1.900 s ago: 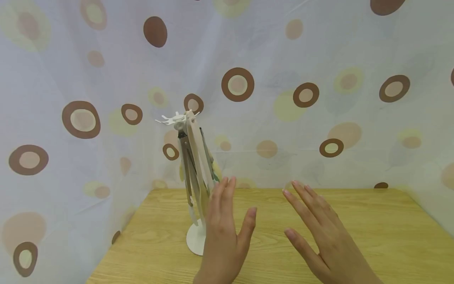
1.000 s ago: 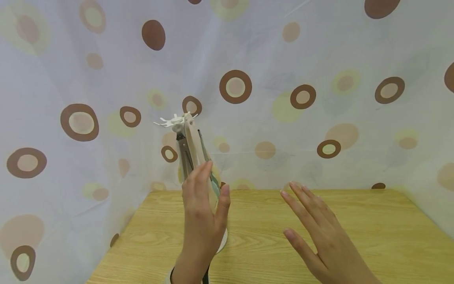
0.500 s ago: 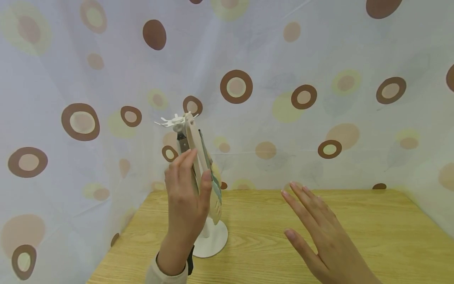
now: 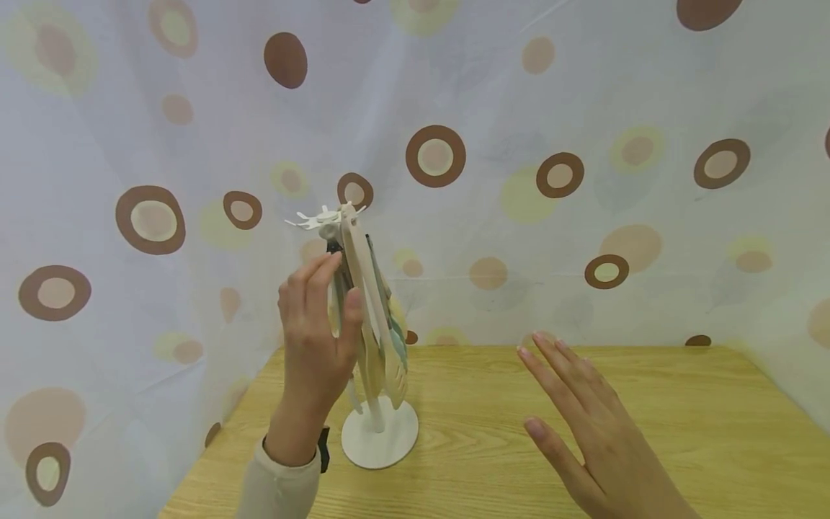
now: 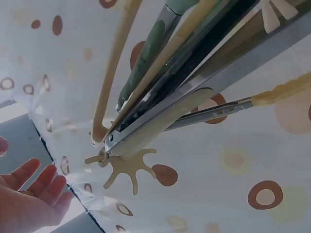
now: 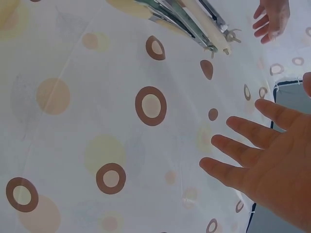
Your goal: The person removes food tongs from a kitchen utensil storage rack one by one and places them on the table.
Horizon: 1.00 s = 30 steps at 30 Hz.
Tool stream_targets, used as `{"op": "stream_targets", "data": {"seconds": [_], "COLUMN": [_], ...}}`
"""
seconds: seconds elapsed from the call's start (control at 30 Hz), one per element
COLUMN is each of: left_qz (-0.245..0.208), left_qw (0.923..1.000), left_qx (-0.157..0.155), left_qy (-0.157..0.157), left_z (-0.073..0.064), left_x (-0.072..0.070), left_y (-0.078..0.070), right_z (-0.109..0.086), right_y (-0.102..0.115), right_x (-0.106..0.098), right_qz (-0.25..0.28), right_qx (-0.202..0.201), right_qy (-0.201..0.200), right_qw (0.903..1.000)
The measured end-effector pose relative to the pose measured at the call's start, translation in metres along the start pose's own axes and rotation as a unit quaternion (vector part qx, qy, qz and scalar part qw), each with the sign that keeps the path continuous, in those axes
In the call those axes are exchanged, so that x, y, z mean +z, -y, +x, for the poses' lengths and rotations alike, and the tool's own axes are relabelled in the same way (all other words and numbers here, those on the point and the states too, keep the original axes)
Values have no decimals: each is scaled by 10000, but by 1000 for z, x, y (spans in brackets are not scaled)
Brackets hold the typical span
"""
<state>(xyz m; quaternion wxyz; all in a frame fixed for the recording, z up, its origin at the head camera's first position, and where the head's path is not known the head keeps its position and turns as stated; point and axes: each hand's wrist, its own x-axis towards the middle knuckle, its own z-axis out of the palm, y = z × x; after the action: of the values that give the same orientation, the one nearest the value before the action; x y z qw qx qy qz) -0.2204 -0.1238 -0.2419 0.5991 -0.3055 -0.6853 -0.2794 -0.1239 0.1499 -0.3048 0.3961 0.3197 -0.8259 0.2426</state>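
A white utensil stand (image 4: 380, 443) on a round base stands on the wooden table, left of centre, its top a ring of hooks (image 4: 324, 217). Several kitchen utensils hang from it: a beige slotted turner (image 4: 395, 378), green-and-grey handles, and metal tongs (image 5: 170, 99) seen large in the left wrist view. My left hand (image 4: 314, 328) is raised just in front of the stand's left side, fingers slightly bent, holding nothing; the left wrist view shows its fingers (image 5: 41, 187) apart from the utensils. Over the table to the right, my right hand (image 4: 593, 425) hovers with fingers spread.
The wooden table (image 4: 493, 432) reaches back to a white curtain (image 4: 480, 79) printed with brown and yellow circles. The same curtain closes in both the left and right sides. A light sleeve (image 4: 279, 483) and a black wrist strap (image 4: 324, 449) are on the left arm.
My left hand has moved left and up, from the right of the stand across its front to its left side, uncovering the base and the turner. The right hand has stayed nearly still.
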Motion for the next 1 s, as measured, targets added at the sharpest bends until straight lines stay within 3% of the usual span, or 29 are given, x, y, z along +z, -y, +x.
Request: {"op": "stream_targets", "data": {"seconds": [0.5, 1.0], "left_qz": [13, 151], "left_qw": [9997, 9992], "left_qx": [248, 313], "left_qy": [45, 179], "left_z": [11, 29], "left_x": [1, -1], "left_y": [27, 58], "right_z": [-1, -2], "right_y": [-1, -1], "right_x": [0, -1], "right_qz": [33, -12], "right_qx": [180, 207], "right_qy": [235, 211], "right_qw": [9996, 9996]}}
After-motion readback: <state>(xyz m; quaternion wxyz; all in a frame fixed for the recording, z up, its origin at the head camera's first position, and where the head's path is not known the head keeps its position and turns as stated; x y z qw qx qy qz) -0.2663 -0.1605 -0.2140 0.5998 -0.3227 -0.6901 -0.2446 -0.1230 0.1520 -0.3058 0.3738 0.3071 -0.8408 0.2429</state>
